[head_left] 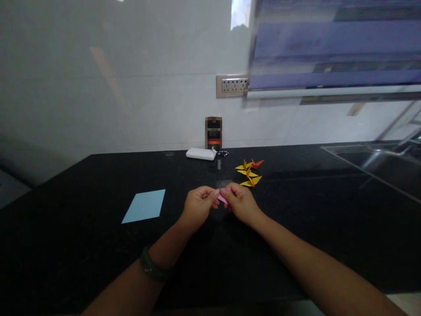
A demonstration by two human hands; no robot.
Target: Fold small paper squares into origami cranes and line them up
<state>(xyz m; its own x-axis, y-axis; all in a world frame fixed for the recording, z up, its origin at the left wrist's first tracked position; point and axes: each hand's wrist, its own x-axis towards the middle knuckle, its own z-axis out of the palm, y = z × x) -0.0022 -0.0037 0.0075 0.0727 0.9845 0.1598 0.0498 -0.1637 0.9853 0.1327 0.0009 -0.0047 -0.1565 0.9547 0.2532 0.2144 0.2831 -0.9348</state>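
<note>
Between my two hands is a small piece of folded pink paper (222, 199), mostly covered by my fingers. My left hand (199, 205) pinches its left side between thumb and fingertips. On the other side, my right hand (242, 202) grips it with the thumb on top. Both hands are held over the black countertop (210, 263), with the thumbs nearly touching. Just beyond my right hand lie several folded paper cranes, yellow ones (249, 173) and an orange one (256, 164). To the left of my hands a light blue paper sheet (144, 206) lies flat.
Against the tiled wall leans a phone-like device (213, 132), its screen pixelated. A white power bank (201, 153) with a short dark cable lies before it. A socket panel (233, 85) is on the wall, beside a purple blind (329, 48). A sink (388, 162) is at the right.
</note>
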